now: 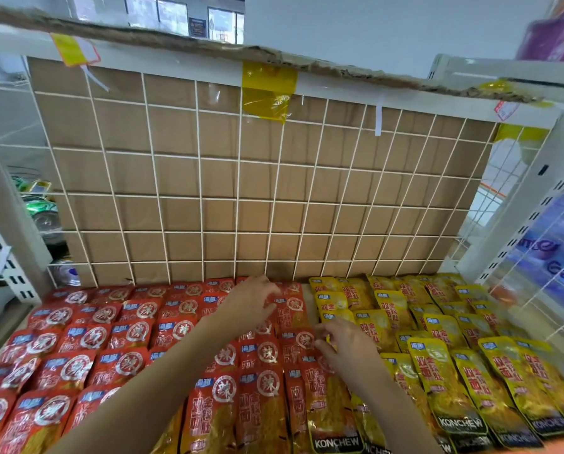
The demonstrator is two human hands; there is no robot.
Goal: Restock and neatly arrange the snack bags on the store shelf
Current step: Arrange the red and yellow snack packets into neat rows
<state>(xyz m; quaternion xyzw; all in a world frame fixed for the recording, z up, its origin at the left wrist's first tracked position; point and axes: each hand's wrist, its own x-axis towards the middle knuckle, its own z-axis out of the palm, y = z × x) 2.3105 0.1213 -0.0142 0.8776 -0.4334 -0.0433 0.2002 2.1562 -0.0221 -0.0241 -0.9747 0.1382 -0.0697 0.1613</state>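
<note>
Red snack bags (116,348) fill lower left, yellow bags (464,365) lower right.
Left hand (251,304) fingers curl on a rear red bag; right hand (346,347) pinches a bag edge at centre.

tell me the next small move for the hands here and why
Probably nudge the rightmost red bags left and square them. Both hands, left hand and right hand, sit at the seam beside the yellow bags, where bare shelf shows.

Snack bags (116,342) before wire grid (241,191).
</note>
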